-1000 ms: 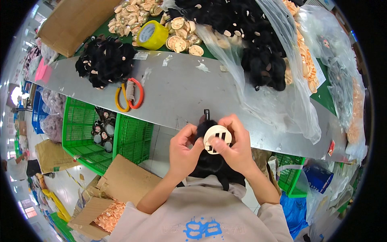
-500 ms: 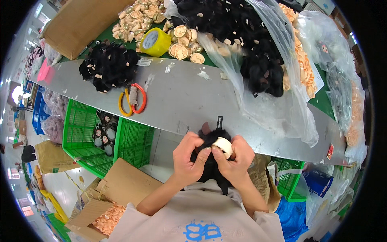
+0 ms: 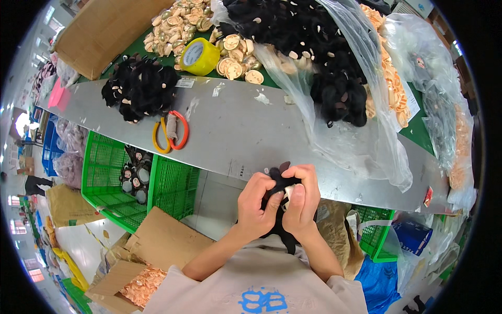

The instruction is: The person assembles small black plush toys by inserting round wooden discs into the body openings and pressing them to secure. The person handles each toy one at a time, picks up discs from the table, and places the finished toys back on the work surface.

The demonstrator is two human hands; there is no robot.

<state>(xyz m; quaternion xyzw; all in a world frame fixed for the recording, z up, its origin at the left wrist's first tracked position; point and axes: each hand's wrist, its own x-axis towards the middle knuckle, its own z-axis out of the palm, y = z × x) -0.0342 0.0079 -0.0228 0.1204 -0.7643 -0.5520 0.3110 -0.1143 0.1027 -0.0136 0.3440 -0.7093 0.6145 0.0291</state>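
Just off the table's front edge, I hold a black plush toy skin [image 3: 280, 184] with a dark brown ear-like flap sticking up at its top. My left hand [image 3: 257, 205] grips its left side, the thumb pressed against the fabric. My right hand [image 3: 303, 201] is closed on the other side, fingers over the top edge. A cream plastic piece [image 3: 287, 194] shows as a small strip between my thumbs; the right hand covers most of it. Black fabric hangs down toward my shirt.
On the metal table [image 3: 225, 125] lie a black plush pile [image 3: 141, 86], scissors [image 3: 171, 131] with orange and yellow handles, yellow tape [image 3: 201, 56], cream plastic parts [image 3: 232, 55] and plastic sheeting [image 3: 355, 146]. A green crate [image 3: 112, 172] and a cardboard box [image 3: 167, 238] stand below left.
My hands have drawn closer together. My right hand has turned over the cream piece, which was widely exposed and is now mostly hidden among fingers and black fabric.
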